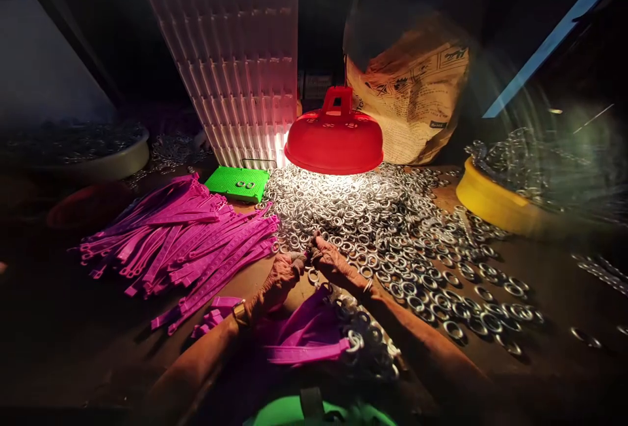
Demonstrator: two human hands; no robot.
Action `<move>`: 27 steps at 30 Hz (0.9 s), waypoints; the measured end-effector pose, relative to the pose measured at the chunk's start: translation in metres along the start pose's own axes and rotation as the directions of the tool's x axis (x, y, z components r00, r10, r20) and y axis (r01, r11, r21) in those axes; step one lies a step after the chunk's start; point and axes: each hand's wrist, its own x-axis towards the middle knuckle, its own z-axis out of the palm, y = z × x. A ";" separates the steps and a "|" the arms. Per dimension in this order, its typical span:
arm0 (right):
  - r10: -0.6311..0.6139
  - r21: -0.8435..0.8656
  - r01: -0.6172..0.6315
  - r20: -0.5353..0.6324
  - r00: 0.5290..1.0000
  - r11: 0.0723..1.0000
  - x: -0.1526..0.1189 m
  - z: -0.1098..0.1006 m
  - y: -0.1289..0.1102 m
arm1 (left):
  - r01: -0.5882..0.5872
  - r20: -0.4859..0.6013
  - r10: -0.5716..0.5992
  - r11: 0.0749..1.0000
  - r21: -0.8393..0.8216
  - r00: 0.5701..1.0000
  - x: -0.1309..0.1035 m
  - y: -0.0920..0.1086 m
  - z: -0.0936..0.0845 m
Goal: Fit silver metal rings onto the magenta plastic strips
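My left hand [285, 273] and my right hand [328, 257] meet at the near edge of a heap of silver metal rings [358, 210]. Fingers of both hands are closed, fingertips almost touching. Something small and dark lies between them, too small to name. Left of my hands spreads a pile of magenta plastic straps [181, 230]. Below my hands, more magenta straps [309, 328] lie near my body, one with silver rings [354, 341] at its end.
A red lamp [333, 141] hangs over the heap. Behind are a ribbed translucent panel [235, 66] and a printed paper bag [417, 99]. A green tray [235, 180] holds two rings. A yellow basin [495, 200] is at right, a pale basin [112, 167] at left, a green object [279, 411] nearest me.
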 end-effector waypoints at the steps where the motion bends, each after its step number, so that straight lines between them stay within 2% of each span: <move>1: 0.011 -0.013 -0.011 0.014 1.000 1.000 0.000 -0.001 -0.002 | 0.001 -0.005 -0.001 0.999 0.033 1.000 -0.001 0.001 0.000; 3: -0.002 -0.014 0.002 0.057 0.998 1.000 0.001 -0.005 -0.009 | 0.025 -0.011 -0.025 0.997 0.077 1.000 0.000 0.007 0.001; 6: -0.087 -0.008 0.089 0.170 0.982 0.996 0.000 -0.014 -0.027 | 0.186 -0.029 -0.185 0.982 0.026 0.982 0.003 0.023 -0.001; 8: -0.103 -0.063 0.124 0.259 0.960 0.990 -0.005 -0.020 -0.043 | 0.286 -0.022 -0.287 0.958 -0.019 0.958 0.004 0.039 -0.005; 10: -0.095 -0.147 0.149 0.320 0.943 0.978 -0.018 -0.025 -0.058 | 0.317 0.037 -0.316 0.948 -0.020 0.948 0.001 0.056 -0.011; 13: -0.083 -0.275 0.183 0.339 0.937 0.944 -0.047 -0.029 -0.077 | 0.316 0.172 -0.329 0.944 0.098 0.929 -0.011 0.071 -0.017; 17: -0.102 -0.462 0.244 0.312 0.945 0.852 -0.088 -0.027 -0.092 | 0.313 0.291 -0.370 0.923 0.225 0.882 -0.035 0.069 -0.015; 19: -0.131 -0.474 0.273 0.310 0.942 0.837 -0.102 -0.025 -0.095 | 0.295 0.337 -0.359 0.928 0.227 0.870 -0.049 0.064 -0.009; 21: -0.138 -0.445 0.263 0.294 0.946 0.856 -0.112 -0.023 -0.095 | 0.273 0.358 -0.339 0.936 0.223 0.870 -0.061 0.062 -0.003; 23: -0.124 -0.391 0.225 0.269 0.955 0.892 -0.119 -0.022 -0.094 | 0.257 0.331 -0.314 0.944 0.205 0.890 -0.071 0.061 0.003; 25: -0.078 -0.309 0.161 0.265 0.961 0.937 -0.122 -0.021 -0.093 | 0.247 0.287 -0.287 0.954 0.168 0.914 -0.078 0.059 0.007; 27: 0.007 -0.188 0.054 0.310 0.951 0.981 -0.121 -0.021 -0.094 | 0.263 0.258 -0.282 0.959 0.106 0.924 -0.083 0.056 0.010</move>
